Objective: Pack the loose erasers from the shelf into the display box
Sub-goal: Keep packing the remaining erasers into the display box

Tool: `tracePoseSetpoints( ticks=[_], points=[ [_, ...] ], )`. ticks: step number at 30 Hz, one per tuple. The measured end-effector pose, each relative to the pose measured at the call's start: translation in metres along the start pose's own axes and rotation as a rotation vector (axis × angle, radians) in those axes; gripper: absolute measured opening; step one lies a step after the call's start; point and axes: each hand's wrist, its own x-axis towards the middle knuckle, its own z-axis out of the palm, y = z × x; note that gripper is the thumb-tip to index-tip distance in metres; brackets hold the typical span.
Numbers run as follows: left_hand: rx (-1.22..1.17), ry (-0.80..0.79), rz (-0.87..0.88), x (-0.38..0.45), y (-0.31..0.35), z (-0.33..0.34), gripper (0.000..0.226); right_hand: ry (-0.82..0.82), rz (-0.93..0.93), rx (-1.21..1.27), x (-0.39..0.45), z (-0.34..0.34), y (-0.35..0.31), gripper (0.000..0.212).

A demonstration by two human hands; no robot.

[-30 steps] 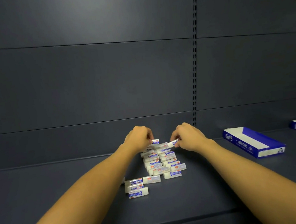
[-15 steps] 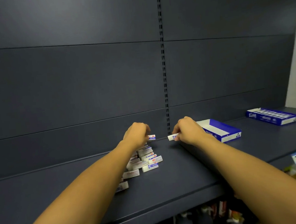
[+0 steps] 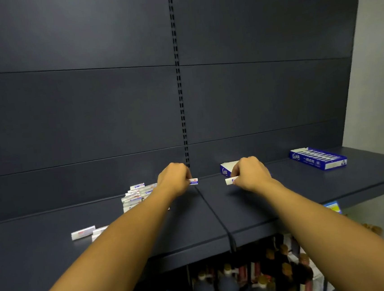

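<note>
Dark matte shelf [image 3: 285, 195], bare toward front edge. Left hand [image 3: 174, 180] pinches rectangular eraser [image 3: 193, 181]; right hand [image 3: 250, 175] pinches another [image 3: 229, 180] beside cardboard display box [image 3: 225, 169]. Loose pile [image 3: 135, 195] left.

Dark shelf [image 3: 251, 212] carrying erasers and two boxes.

A heap of loose erasers [image 3: 133, 196] is seen at ten o'clock, with a stray eraser [image 3: 83, 232] at nine; an open display box [image 3: 226, 169] lies at one o'clock, and a filled box [image 3: 317, 158] at two o'clock.

Display box [image 3: 225, 168] mostly behind right hand [image 3: 250, 175]
</note>
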Motion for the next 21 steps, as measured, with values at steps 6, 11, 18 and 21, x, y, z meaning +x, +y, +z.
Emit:
tracePoseSetpoints(
  ticks=[6,11,18,21],
  points=[
    [0.013,0.001,-0.012,-0.008,0.055,0.015,0.028,-0.027,-0.031,0.003,-0.011,-0.016,0.049,0.022],
    [0.047,-0.006,0.025,-0.008,0.095,0.028,0.023,-0.036,-0.071,-0.019,-0.016,-0.017,0.077,0.020],
    [0.030,0.006,0.039,0.020,0.120,0.036,0.022,-0.026,-0.072,-0.005,0.004,-0.018,0.107,0.019],
    [0.006,-0.004,0.043,0.036,0.122,0.047,0.020,-0.035,-0.064,-0.007,0.022,-0.015,0.116,0.019]
  ],
)
